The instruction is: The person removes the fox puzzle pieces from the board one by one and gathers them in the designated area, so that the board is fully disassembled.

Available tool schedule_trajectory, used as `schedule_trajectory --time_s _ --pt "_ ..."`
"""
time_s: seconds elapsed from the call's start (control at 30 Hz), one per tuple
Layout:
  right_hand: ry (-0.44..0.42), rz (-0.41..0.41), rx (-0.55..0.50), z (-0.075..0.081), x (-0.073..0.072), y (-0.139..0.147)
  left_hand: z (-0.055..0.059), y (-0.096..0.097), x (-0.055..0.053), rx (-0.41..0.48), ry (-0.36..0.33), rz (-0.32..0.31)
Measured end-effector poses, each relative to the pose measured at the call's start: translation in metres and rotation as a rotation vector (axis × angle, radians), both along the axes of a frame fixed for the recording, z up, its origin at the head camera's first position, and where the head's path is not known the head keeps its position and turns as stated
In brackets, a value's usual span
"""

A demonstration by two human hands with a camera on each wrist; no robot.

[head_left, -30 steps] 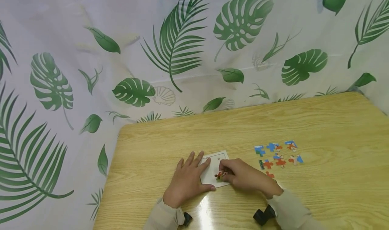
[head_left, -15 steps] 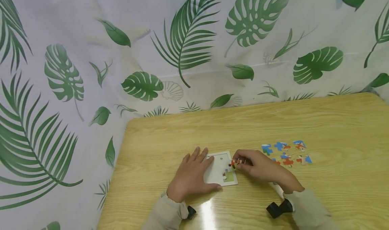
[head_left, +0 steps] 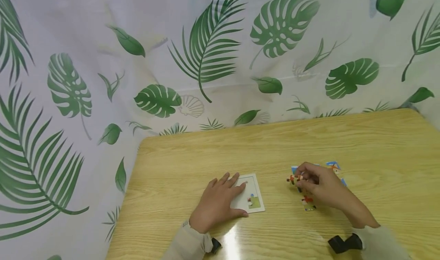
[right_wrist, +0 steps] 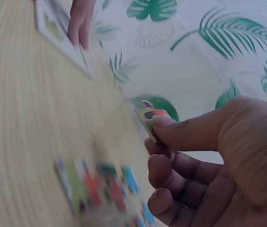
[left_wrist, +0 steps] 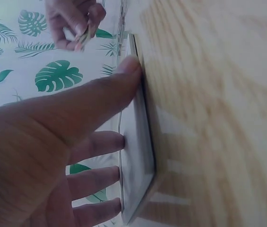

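My left hand (head_left: 216,204) lies spread over the left side of a white puzzle tray (head_left: 241,199), fingers straight, thumb along its near edge. In the left wrist view the thumb (left_wrist: 105,94) touches the tray's rim. One green jigsaw piece (head_left: 254,202) sits in the tray's near right corner. My right hand (head_left: 326,187) is raised right of the tray, pinching a red and green jigsaw piece (right_wrist: 146,124) between thumb and fingers. Below that hand lie several loose jigsaw pieces (head_left: 308,203), partly hidden by it and blurred in the right wrist view.
The wood-grain table (head_left: 192,157) extends around the tray and the loose pieces. A white curtain with green leaves (head_left: 220,61) hangs behind it. Black wrist mounts (head_left: 345,244) show at both sleeves.
My right hand has lifted the pinched piece off the tray and carried it right, over the loose pieces. The green piece in the tray's corner is now uncovered. My left hand stays on the tray.
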State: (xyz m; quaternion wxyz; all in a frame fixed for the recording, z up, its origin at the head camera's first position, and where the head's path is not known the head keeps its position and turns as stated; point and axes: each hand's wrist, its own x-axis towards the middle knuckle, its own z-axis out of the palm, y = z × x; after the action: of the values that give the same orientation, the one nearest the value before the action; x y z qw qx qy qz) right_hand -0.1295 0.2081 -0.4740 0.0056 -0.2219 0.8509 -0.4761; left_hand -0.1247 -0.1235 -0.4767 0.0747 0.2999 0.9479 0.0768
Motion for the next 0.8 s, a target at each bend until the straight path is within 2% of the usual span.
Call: schedule_trajectory --time_s 0.1,0.23,0.53,0.63,0.8 --pt "0.030 -0.022 0.020 -0.004 0.006 0.020 0.000 -0.001 0.000 0.013 -0.003 0.000" --pt "0.009 -0.087 0.079 -0.007 0.014 0.041 0.000 -0.002 -0.001 0.030 -0.025 -0.003" --pt "-0.088 -0.224 0.175 -0.011 0.031 0.060 0.000 -0.007 -0.005 0.034 -0.059 -0.005" --pt "-0.099 -0.233 0.213 -0.011 0.033 0.061 0.002 -0.006 -0.004 0.014 -0.067 0.006" --pt "-0.083 -0.198 0.269 -0.014 0.032 0.059 0.004 -0.005 -0.003 0.005 -0.092 0.020"
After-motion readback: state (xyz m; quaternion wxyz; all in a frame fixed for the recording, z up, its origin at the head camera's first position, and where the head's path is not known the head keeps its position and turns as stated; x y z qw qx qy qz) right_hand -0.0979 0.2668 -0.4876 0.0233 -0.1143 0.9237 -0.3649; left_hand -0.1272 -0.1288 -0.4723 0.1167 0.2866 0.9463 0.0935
